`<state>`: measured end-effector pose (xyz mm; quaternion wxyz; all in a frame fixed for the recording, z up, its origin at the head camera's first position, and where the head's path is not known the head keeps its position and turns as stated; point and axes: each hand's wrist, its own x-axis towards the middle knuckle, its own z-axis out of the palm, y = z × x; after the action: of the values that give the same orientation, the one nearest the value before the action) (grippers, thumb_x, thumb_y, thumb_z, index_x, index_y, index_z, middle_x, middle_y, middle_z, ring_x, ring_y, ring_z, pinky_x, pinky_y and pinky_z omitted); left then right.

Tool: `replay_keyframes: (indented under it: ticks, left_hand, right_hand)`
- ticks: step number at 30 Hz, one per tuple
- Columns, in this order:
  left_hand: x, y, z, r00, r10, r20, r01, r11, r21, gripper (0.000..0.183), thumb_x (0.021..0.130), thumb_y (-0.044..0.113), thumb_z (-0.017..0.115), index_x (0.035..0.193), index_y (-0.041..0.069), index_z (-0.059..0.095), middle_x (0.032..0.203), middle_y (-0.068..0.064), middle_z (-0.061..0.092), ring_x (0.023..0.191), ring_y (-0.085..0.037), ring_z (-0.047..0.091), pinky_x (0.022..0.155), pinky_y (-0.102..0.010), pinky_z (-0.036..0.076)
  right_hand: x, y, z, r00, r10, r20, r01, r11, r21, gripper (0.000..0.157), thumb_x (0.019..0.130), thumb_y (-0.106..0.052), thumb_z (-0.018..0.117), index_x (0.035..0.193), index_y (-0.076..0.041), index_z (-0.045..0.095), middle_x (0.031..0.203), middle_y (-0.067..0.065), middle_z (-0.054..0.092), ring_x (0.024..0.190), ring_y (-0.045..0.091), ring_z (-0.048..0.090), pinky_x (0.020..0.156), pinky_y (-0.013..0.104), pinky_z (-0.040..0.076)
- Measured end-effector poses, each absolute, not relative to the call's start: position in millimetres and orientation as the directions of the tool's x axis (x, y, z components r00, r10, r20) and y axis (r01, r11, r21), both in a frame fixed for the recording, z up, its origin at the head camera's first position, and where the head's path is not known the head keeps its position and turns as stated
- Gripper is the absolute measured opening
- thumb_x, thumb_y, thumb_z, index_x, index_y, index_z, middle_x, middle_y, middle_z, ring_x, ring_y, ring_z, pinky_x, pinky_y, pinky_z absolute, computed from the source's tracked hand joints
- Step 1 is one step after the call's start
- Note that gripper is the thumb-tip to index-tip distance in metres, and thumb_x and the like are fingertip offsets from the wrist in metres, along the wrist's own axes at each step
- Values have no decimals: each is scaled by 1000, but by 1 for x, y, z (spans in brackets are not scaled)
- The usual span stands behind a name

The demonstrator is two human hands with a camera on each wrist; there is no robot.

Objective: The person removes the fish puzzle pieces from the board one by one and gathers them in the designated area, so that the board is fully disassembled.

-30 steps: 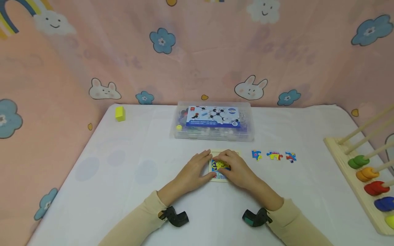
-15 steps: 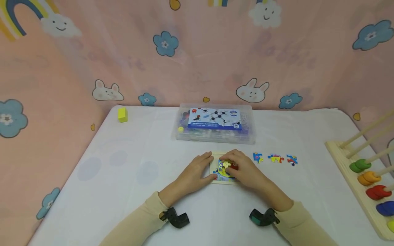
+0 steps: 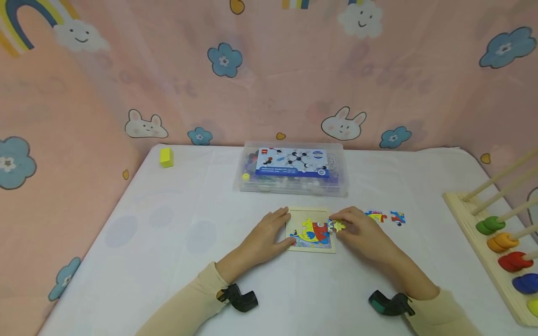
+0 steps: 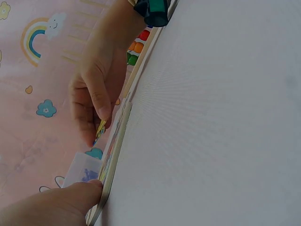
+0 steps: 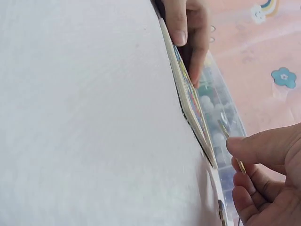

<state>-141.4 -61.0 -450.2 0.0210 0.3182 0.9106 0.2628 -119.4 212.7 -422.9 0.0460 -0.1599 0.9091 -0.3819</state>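
Note:
In the head view, my left hand (image 3: 265, 236) lies at the left side of a wooden puzzle board (image 3: 310, 211), its fingers fairly straight and its thumb at the near left corner. Partly assembled yellow, red and blue pieces fill the lower part of the board. My right hand (image 3: 364, 233) pinches a puzzle piece (image 3: 337, 226) with a yellow star shape, just above the board's right edge. From the right wrist, that piece (image 5: 241, 166) appears edge-on between thumb and fingers, apart from the board (image 5: 188, 108). The left wrist view shows the left thumb (image 4: 87, 193) touching the board's edge.
Two loose puzzle pieces (image 3: 375, 215) (image 3: 397, 217) lie right of the board, partly beside the right hand. Behind stands a clear box (image 3: 293, 185) of molecular model parts. A yellow block (image 3: 166, 157) sits far left; a wooden bead rack (image 3: 483, 242) stands at the right.
My right hand has moved right, off the board, lifting the star-patterned piece out with it. More of the board's picture and bare backing shows. The left hand has stayed in place.

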Motion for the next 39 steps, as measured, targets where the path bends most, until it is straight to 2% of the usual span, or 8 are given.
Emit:
replay_keyframes:
  ticks: [5,9,11,13,17,23,31,39]
  left_hand:
    - [-141,-61,-449,-796,592,129,569,658,493,65,89,37,64,139,-1,45,149,-12,39,140,-25,34,118,-38,25]
    - [-141,-61,-449,-795,592,131,572,660,487,65,89,37,64,139,-1,45,149,-12,39,140,-25,34,118,-39,25]
    - [-141,-61,-449,-795,593,130,573,663,482,65,89,38,64,139,0,45,149,-12,39,139,-25,34,118,-39,25]
    - [-142,-61,-449,-795,592,131,574,665,478,65,89,38,64,139,0,45,149,-12,39,139,-25,35,117,-39,26]
    - [-142,-62,-450,-797,591,126,571,667,479,66,89,39,64,139,0,45,149,-12,39,140,-25,34,118,-38,25]
    - [-142,-61,-449,-800,589,116,562,667,488,66,89,39,64,139,0,45,150,-11,38,140,-24,34,118,-38,24]
    - [-141,-62,-449,-799,588,126,568,669,480,65,89,38,64,139,0,45,149,-12,39,139,-25,35,118,-39,26]
    - [-142,-61,-449,-798,591,119,564,662,494,65,89,37,65,139,0,46,149,-12,39,139,-26,35,117,-40,27]
  right_hand:
    - [-114,232,-422,-950,-312,27,-243,679,-693,34,87,-6,65,121,-9,62,116,7,57,113,29,55,96,52,48]
    - [-112,243,-426,-948,-311,70,-278,701,-656,33,86,-7,68,118,-10,64,111,3,59,107,17,56,95,22,49]
    - [-110,248,-429,-944,-313,109,-306,700,-645,32,85,-6,69,116,-10,65,110,2,60,104,8,54,91,7,43]
    - [-110,251,-431,-938,-318,140,-330,690,-644,31,84,-5,69,115,-10,65,110,2,61,102,2,51,87,0,36]
    - [-108,255,-433,-937,-319,143,-331,680,-654,30,85,-6,68,115,-10,65,111,4,63,101,0,48,86,-1,34]
    - [-106,256,-437,-948,-302,101,-294,705,-646,31,86,-7,68,117,-12,65,115,5,60,107,14,49,89,-2,32]
    - [-106,256,-446,-928,-325,180,-366,713,-598,34,84,-4,69,116,-14,66,113,4,59,106,16,49,90,-2,30]
    - [-104,256,-444,-937,-316,151,-342,734,-587,34,84,-5,68,117,-14,66,113,4,58,106,15,49,87,14,43]
